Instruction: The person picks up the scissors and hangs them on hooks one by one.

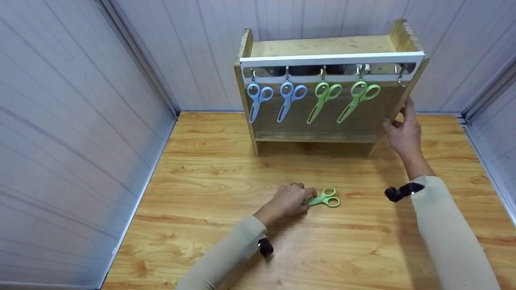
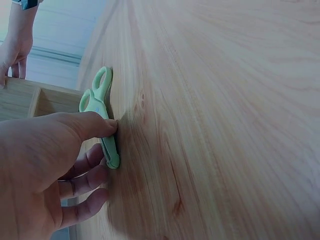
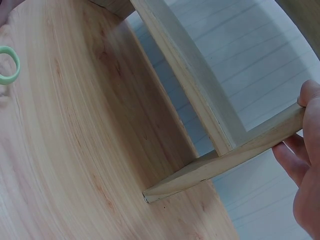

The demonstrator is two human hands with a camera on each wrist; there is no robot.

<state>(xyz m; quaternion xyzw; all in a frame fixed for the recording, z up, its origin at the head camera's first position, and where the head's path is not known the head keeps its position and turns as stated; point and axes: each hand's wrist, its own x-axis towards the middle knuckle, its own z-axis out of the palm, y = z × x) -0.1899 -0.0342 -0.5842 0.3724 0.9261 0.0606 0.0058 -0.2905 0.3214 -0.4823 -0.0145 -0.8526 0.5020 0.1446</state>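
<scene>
Low over the wooden table, my left hand (image 1: 291, 198) pinches green scissors (image 1: 325, 198) by the blade end, thumb on top, with the two handle loops pointing right. In the left wrist view the thumb (image 2: 100, 125) lies across the scissors (image 2: 97, 102) near the blades. My right hand (image 1: 405, 131) grips the right side panel of a wooden rack (image 1: 387, 141), as the right wrist view shows with its fingers around the panel (image 3: 260, 135). Two blue scissors (image 1: 287, 100) and two green scissors (image 1: 358, 100) hang by a loop from the rack's hooks.
At the rack's right end, the last hook (image 1: 402, 76) holds nothing. A white-edged rail (image 1: 330, 58) carries the hooks across the rack's front. Pale panel walls (image 1: 80, 141) enclose the wood-grain table (image 1: 201, 181) at the left, back and right.
</scene>
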